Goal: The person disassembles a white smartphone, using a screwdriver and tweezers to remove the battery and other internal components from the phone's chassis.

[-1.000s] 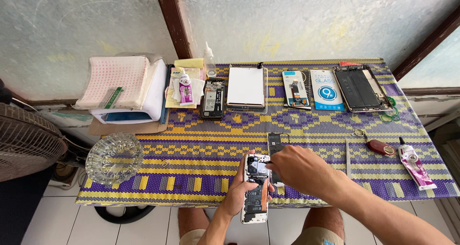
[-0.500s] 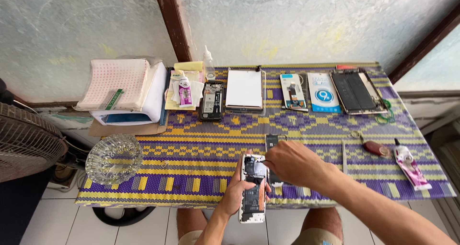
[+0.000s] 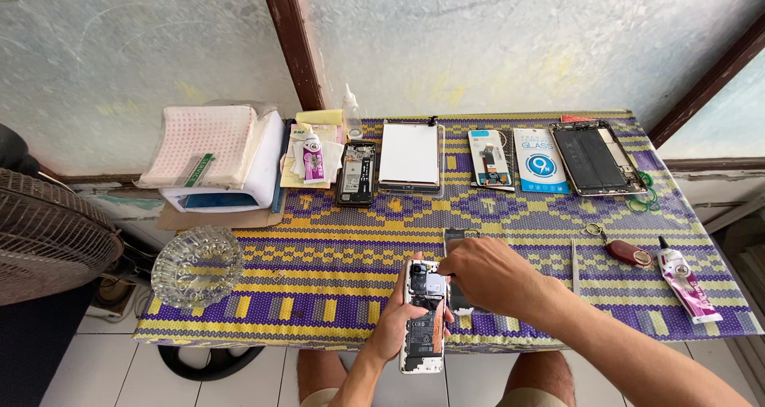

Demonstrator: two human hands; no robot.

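Note:
My left hand (image 3: 398,323) grips an opened smartphone (image 3: 423,315) with its back cover off, so the circuit board and battery show, at the near edge of the table. My right hand (image 3: 490,275) reaches over from the right, its fingertips pinched at the upper part of the phone near the camera module. Whether the fingers hold a small part I cannot tell. A dark flat phone piece (image 3: 456,240) lies on the mat just behind my right hand, partly hidden by it.
A purple and yellow woven mat (image 3: 319,248) covers the table. On it lie a glass ashtray (image 3: 197,265), tweezers (image 3: 574,265), a red key fob (image 3: 628,253), a glue tube (image 3: 687,286), an open tablet (image 3: 596,158), phone parts (image 3: 356,173) and a white box (image 3: 231,176). A fan (image 3: 48,236) stands left.
The phone and both hands sit slightly lower in view. My right hand has shifted a little left onto the top of the phone.

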